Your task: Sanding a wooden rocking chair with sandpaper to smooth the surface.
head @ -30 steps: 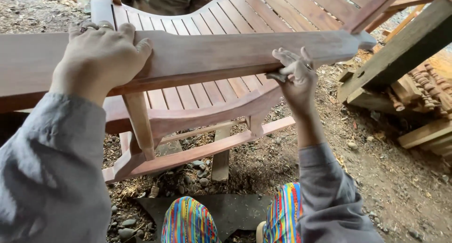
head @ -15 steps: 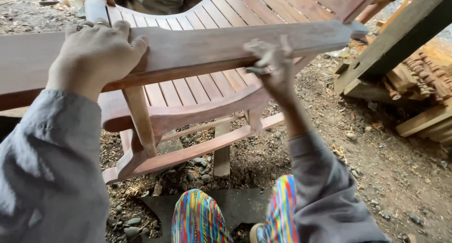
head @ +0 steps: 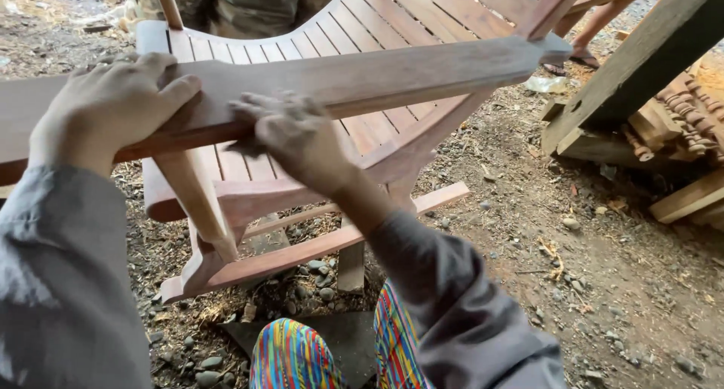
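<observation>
Two hands on the smooth armrest of a slatted reddish wooden rocking chair, seen from the head camera.
Left hand (head: 113, 106) clamps fingers over the flat armrest (head: 392, 76); right hand (head: 290, 133), fingers together, presses a small dark piece, blurred, against its near edge above gravelly ground (head: 603, 283).

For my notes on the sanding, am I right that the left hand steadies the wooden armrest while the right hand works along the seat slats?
Not quite: in the head view the right hand works along the near edge of the armrest, not the seat slats. The left hand does steady that armrest.
</observation>
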